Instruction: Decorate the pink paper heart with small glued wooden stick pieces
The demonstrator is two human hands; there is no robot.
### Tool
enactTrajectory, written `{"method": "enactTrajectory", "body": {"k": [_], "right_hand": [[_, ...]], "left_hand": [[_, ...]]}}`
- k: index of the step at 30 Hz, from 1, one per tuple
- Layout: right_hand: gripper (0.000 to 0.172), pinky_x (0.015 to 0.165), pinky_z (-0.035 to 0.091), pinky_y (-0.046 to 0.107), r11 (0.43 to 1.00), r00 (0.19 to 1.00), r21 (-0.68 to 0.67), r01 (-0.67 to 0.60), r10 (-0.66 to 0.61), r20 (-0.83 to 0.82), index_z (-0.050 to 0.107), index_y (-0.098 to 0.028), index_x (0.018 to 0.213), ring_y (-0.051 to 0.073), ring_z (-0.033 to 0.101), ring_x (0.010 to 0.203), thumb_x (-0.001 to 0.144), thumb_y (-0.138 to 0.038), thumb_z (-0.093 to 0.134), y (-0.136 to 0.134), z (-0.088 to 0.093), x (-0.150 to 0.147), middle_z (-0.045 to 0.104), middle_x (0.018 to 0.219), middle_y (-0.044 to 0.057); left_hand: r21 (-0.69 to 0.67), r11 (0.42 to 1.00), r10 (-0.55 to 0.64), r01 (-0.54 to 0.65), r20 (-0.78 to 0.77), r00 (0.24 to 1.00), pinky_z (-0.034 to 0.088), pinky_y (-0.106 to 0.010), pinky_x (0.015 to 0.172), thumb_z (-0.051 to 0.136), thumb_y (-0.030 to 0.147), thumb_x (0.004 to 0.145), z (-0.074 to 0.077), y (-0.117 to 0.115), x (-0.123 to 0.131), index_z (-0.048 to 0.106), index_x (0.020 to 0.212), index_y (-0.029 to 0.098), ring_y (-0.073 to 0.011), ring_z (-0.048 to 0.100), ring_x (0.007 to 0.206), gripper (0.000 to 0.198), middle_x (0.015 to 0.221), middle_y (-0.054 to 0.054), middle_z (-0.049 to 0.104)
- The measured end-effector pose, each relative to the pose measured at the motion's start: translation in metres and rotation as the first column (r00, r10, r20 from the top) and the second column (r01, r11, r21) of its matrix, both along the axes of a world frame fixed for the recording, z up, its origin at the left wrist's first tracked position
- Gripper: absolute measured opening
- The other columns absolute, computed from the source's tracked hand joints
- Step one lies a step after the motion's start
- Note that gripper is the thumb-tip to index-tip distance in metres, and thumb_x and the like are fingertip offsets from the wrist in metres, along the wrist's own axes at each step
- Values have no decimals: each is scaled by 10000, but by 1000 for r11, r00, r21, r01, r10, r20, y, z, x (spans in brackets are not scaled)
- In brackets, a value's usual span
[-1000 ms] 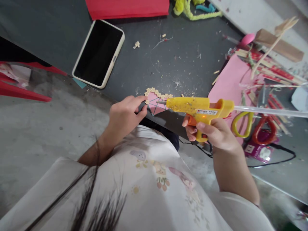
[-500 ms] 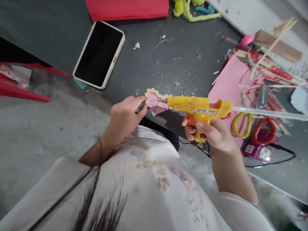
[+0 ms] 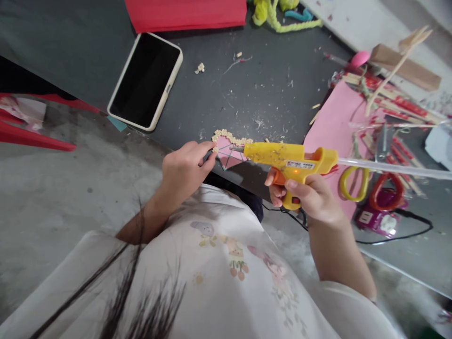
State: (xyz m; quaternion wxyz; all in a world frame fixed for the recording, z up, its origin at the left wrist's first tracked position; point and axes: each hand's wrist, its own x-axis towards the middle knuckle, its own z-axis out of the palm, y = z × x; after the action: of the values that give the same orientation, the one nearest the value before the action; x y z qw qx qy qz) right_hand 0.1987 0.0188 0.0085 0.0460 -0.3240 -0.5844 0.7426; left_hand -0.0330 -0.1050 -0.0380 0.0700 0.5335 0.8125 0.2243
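Observation:
A yellow hot glue gun (image 3: 277, 154) with an orange trigger and a lit indicator is gripped in my right hand (image 3: 314, 195). A long clear glue stick (image 3: 391, 168) sticks out of its back end. The nozzle points left, over a small pink paper piece (image 3: 226, 146) with dark lines on it. Small cream beads or cut stick bits (image 3: 231, 138) run along that piece's upper edge. My left hand (image 3: 187, 167) pinches the left edge of the piece between thumb and forefinger, at the table's front edge. The gun's nose covers the piece's right side.
A phone (image 3: 145, 81) lies left on the dark table. Behind are a red box-like object (image 3: 187, 14) and yellow yarn (image 3: 275, 16). To the right are pink paper (image 3: 332, 117), yellow-and-red-handled scissors (image 3: 355, 183), wrapped sticks (image 3: 402, 106) and a purple socket block (image 3: 379, 219) with a cord.
The glue gun has shifted slightly left, its nozzle moving a little further over the pink piece. My left hand keeps its pinch in nearly the same place.

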Motion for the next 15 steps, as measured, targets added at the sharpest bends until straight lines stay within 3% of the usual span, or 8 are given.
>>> {"method": "enactTrajectory", "body": {"k": [8, 15], "right_hand": [[315, 455, 384, 242, 999, 1000, 34, 6, -6, 0, 657, -205, 923, 126, 587, 544, 896, -511, 584, -7, 1, -1, 557, 686, -9], [248, 560, 494, 288, 982, 980, 19, 188, -187, -62, 697, -227, 993, 153, 655, 625, 925, -432, 575, -21, -7, -7, 597, 719, 0]], "left_hand": [[14, 1000, -1, 0, 62, 998, 450, -275, 651, 565, 343, 909, 5, 0, -2, 733, 1058, 296, -143, 619, 694, 229, 731, -4, 669], [110, 994, 2, -14, 108, 994, 461, -248, 640, 587, 324, 887, 1, -5, -10, 711, 1119, 260, -124, 591, 655, 270, 691, 14, 631]]}}
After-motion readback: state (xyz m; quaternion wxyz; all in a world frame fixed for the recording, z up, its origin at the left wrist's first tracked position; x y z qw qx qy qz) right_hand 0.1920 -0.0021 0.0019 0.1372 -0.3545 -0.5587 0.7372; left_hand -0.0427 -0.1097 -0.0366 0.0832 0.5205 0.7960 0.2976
